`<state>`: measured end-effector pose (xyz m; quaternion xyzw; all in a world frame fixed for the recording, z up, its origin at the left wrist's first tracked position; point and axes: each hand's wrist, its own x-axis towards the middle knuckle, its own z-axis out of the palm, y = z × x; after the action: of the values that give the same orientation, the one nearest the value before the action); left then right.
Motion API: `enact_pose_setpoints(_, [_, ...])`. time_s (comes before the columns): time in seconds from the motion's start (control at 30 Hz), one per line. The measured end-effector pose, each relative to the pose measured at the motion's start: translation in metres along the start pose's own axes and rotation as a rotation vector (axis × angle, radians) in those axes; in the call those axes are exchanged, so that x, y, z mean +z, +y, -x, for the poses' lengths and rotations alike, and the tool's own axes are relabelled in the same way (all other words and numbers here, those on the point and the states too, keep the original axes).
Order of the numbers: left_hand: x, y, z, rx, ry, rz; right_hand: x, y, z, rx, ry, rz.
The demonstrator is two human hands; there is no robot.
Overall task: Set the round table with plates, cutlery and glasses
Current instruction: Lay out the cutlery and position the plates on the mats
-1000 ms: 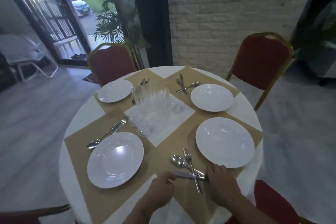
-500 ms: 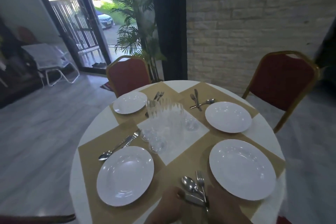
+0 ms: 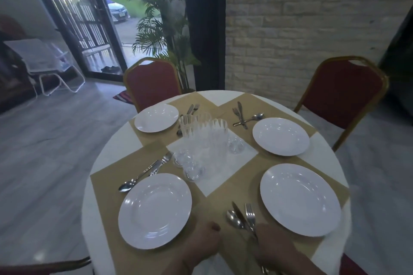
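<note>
The round table [image 3: 107, 156] has a white cloth and tan placemats. Four white plates lie on it: near left [image 3: 154, 211], near right [image 3: 300, 200], far left [image 3: 156, 117], far right [image 3: 281, 136]. Several clear glasses [image 3: 203, 138] stand bunched in the middle. Beside the near right plate, a spoon, knife and fork [image 3: 241, 216] lie side by side, and my right hand [image 3: 276, 251] grips their handles. My left hand [image 3: 201, 245] rests curled on the placemat just left of them, holding nothing. Other cutlery sets lie near left [image 3: 145, 172], far left [image 3: 191, 110] and far right [image 3: 242, 116].
Red chairs with gold frames stand at the far left [image 3: 152, 82] and far right [image 3: 342, 89]. More chair parts show at the bottom left [image 3: 44, 265] and bottom right [image 3: 353, 265]. A potted palm [image 3: 163, 29] and a stone wall [image 3: 312, 18] are behind the table.
The knife lay crosswise over the fork; now it lies straight between spoon and fork. My view has tilted up, so both hands sit lower in the frame.
</note>
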<state>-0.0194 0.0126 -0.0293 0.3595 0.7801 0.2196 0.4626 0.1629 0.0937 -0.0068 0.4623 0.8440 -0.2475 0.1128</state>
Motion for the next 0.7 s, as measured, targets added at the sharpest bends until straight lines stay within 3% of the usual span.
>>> enact_pose_setpoints(0.07, [0.006,-0.009,-0.008,0.049,-0.037,0.155,0.007,-0.014,-0.004,-0.058,-0.068,-0.094])
enact_pose_setpoints(0.17, [0.009,-0.001,-0.01,-0.022,-0.019,0.343,0.013,-0.031,-0.007,-0.104,-0.117,-0.223])
enact_pose_setpoints(0.3, [0.008,0.001,-0.014,-0.032,0.075,0.459,0.011,-0.041,-0.002,-0.116,-0.161,-0.179])
enact_pose_setpoints(0.53, [0.014,-0.015,-0.023,-0.162,0.187,0.505,0.028,-0.009,-0.01,0.056,0.119,-0.153])
enact_pose_setpoints(0.7, [0.016,-0.019,-0.021,-0.192,0.163,0.548,0.037,0.017,-0.006,0.197,0.078,-0.066])
